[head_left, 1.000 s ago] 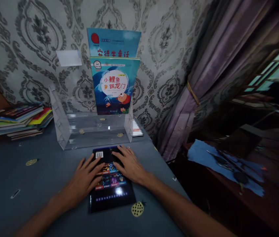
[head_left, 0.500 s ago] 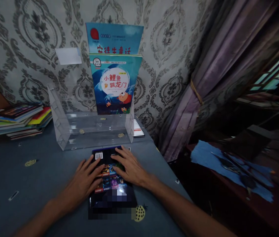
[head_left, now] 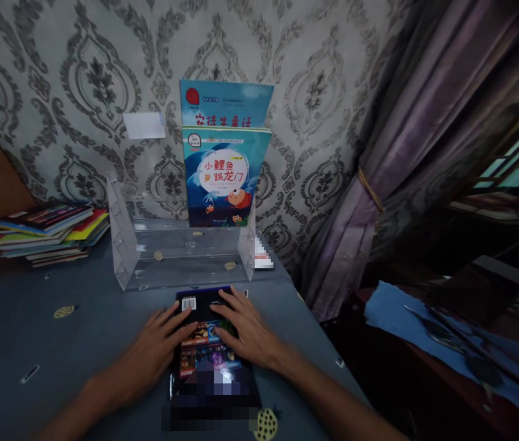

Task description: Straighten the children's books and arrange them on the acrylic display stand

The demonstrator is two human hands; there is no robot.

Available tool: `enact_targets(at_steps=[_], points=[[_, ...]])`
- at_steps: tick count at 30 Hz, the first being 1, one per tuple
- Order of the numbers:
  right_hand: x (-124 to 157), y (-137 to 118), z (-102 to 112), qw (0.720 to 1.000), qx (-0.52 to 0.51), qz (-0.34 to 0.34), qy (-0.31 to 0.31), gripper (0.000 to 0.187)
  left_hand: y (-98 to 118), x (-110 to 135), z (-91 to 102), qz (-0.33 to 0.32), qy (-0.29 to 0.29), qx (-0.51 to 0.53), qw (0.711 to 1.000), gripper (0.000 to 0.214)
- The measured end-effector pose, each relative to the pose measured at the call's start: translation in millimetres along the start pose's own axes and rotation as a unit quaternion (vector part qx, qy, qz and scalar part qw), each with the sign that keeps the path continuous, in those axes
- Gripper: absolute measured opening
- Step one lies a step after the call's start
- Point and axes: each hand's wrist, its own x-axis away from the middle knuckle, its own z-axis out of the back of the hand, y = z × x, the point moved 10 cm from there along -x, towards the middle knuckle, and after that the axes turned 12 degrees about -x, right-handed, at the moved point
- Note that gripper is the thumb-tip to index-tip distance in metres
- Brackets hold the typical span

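A dark book [head_left: 204, 361] lies flat on the table, its barcode side up, with small coloured pictures across it; pixelation covers its near end. On its left edge rests my left hand [head_left: 163, 331], fingers stretched out over the cover. My right hand [head_left: 248, 327] lies on the right part of the same book, fingers spread. Neither hand is wrapped round anything. Just beyond the book stands a clear stepped display rack [head_left: 124, 245]. It bears an upright blue children's book [head_left: 223, 177], and behind that a taller light-blue book [head_left: 227, 98].
A stack of books [head_left: 52, 236] sits at the back left against the patterned wall. The table [head_left: 80, 343] has a grey-blue cloth with pineapple prints. A tied purple curtain [head_left: 355, 214] hangs at the right, beyond the table's edge. Blue cloth [head_left: 392, 312] lies on a dark surface there.
The camera has tilted up slightly, so everything sits lower and further right in view. Both hands stay flat on the dark book; the left fingers have shifted slightly.
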Motion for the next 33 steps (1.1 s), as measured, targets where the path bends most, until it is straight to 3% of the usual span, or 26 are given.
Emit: enact_targets(at_steps=[5, 10, 16, 22, 29, 33], points=[[0, -2, 2, 1.000, -0.001, -0.006, -0.006, 0.050, -7, 1, 7.5, -0.020, -0.026, 0.004, 0.999, 0.075], [0, -2, 1, 1.000, 0.007, -0.007, -0.008, 0.051, -8, 2, 24.5, -0.074, -0.052, -0.053, 0.994, 0.068], [2, -4, 2, 1.000, 0.008, 0.001, 0.004, 0.050, -7, -3, 35.2, -0.106, -0.007, -0.111, 0.988, 0.053], [1, -2, 0, 1.000, 0.022, -0.002, 0.012, 0.050, -5, 0, 43.3, -0.174, 0.032, -0.124, 0.976, 0.060], [0, -5, 0, 0.999, 0.030, -0.008, 0.006, 0.049, -1, -5, 33.8, -0.175, 0.042, -0.138, 0.974, 0.057], [0, -8, 1, 0.999, 0.032, -0.020, -0.001, 0.049, -9, -6, 24.0, -0.152, 0.034, -0.123, 0.980, 0.061]])
